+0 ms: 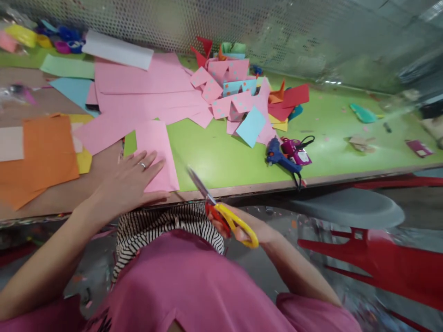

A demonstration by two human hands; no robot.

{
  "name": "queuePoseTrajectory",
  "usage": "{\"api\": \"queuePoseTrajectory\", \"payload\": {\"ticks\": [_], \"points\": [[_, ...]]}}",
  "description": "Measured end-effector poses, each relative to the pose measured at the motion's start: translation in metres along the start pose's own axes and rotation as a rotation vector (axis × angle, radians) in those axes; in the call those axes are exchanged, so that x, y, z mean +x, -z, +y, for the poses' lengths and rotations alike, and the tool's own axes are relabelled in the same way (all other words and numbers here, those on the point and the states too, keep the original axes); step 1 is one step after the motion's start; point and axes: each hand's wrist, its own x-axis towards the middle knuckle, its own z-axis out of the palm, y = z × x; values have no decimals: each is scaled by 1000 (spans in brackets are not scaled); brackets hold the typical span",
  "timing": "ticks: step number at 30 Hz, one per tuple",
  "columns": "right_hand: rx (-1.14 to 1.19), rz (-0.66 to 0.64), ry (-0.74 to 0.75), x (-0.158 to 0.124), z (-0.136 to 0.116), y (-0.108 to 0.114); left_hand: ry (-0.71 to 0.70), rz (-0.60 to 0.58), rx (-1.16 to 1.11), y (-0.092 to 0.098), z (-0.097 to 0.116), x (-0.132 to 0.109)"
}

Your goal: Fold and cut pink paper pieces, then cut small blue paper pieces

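Note:
My left hand (129, 182) lies flat with fingers spread on a pink paper sheet (157, 147) at the near edge of the green table (221, 157). A ring shows on one finger. My right hand (249, 230) is closed round the yellow and orange handles of a pair of scissors (221, 210), held just below the table edge. The blades point up and left toward the pink sheet's lower right corner and look slightly apart.
Large pink sheets (138, 87) and a pile of small dotted pink and blue pieces (231, 92) cover the back. Orange paper (41, 157) lies at left. A blue glue gun (280, 157) rests at centre right. Red chair parts (380, 263) stand at lower right.

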Motion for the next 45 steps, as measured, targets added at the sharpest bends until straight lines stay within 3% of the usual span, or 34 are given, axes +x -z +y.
{"api": "queuePoseTrajectory", "payload": {"ticks": [4,10,14,20,31,38,45], "points": [[130,-172,166,9,31,-10,14,-29,-24,3,6,2],[256,-260,126,11,64,-13,12,-75,-62,7,7,-8],[325,-217,84,8,74,-19,58,-47,-84,6,13,-10],[400,-253,110,10,80,-23,37,-96,-34,11,23,-6],[388,-251,145,11,77,-23,-38,-89,-91,23,14,-16],[391,-333,157,14,85,-19,-5,-130,-229,18,12,-11],[388,-266,96,17,75,-25,6,-56,-236,11,16,-15]]}}
